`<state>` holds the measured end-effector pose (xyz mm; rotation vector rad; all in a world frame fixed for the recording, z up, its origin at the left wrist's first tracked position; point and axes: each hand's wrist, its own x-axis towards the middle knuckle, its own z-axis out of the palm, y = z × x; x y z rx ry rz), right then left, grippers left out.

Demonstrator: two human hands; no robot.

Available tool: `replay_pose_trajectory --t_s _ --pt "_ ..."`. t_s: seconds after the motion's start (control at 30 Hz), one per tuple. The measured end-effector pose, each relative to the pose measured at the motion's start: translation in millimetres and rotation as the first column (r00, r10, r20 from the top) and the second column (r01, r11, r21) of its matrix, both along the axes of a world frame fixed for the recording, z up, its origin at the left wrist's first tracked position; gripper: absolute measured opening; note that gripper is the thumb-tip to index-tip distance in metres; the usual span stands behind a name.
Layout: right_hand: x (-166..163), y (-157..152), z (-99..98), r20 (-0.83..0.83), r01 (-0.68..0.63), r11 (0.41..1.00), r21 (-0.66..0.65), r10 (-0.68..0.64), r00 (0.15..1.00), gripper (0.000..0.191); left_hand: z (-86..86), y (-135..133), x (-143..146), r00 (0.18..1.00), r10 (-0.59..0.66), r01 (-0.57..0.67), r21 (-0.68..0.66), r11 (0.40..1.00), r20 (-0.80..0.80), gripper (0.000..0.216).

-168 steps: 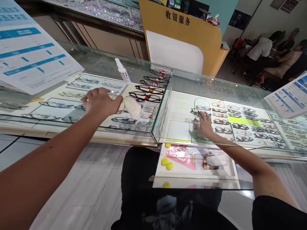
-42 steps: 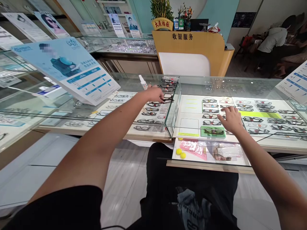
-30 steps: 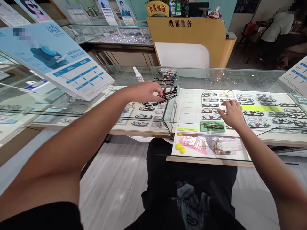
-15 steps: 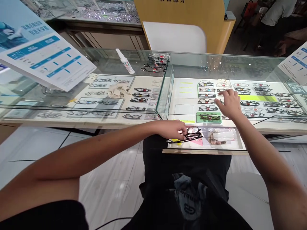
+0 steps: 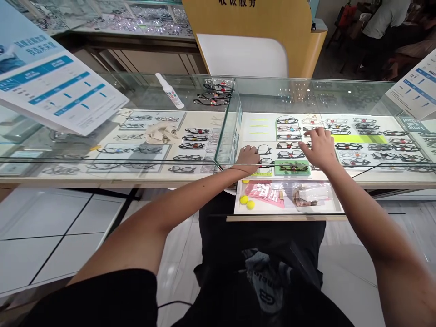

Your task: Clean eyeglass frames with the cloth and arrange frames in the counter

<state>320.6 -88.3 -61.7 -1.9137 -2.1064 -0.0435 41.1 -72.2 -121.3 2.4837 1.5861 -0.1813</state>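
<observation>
My left hand (image 5: 248,159) is over the glass counter, just behind the open drawer (image 5: 288,217). Its fingers curl around dark-rimmed eyeglasses (image 5: 264,149), whose lenses stick out to the right of the fingers; the temples are mostly hidden. To the right, my right hand (image 5: 320,146) hovers over or rests on the glass with its fingers spread, holding nothing. Rows of eyeglasses (image 5: 288,145) lie beneath the glass around it. A green card (image 5: 307,168) with another pair on it sits between the hands. Yellow round pieces (image 5: 244,200) and a pink packet (image 5: 264,192) lie in the drawer.
A white bottle (image 5: 169,91) and several stacked eyeglasses (image 5: 214,96) are on the counter's far left part. Printed signs stand at the left (image 5: 61,86) and right (image 5: 413,88). Behind is a yellow-brown desk (image 5: 252,20); a person (image 5: 386,20) is in the background.
My left hand has lifted the dark eyeglasses out of the drawer and moved them forward over the counter. My right hand stays over nearly the same spot. The view has shifted slightly.
</observation>
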Motion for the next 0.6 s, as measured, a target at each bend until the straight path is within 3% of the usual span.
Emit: replay_pose_trajectory --t_s 0.27,0.6 --pt "-2.7 -0.1 1.8 0.005 0.006 1.000 -0.021 -0.006 1.000 0.068 -24.0 15.1 -5.2 0.999 -0.047 0.045 -0.043 0.998 -0.026 0.027" --pt "-1.5 -0.1 0.1 0.035 -0.006 1.000 -0.003 0.007 0.999 0.064 -24.4 14.0 -7.0 0.985 -0.140 0.129 -0.111 0.985 -0.101 0.030"
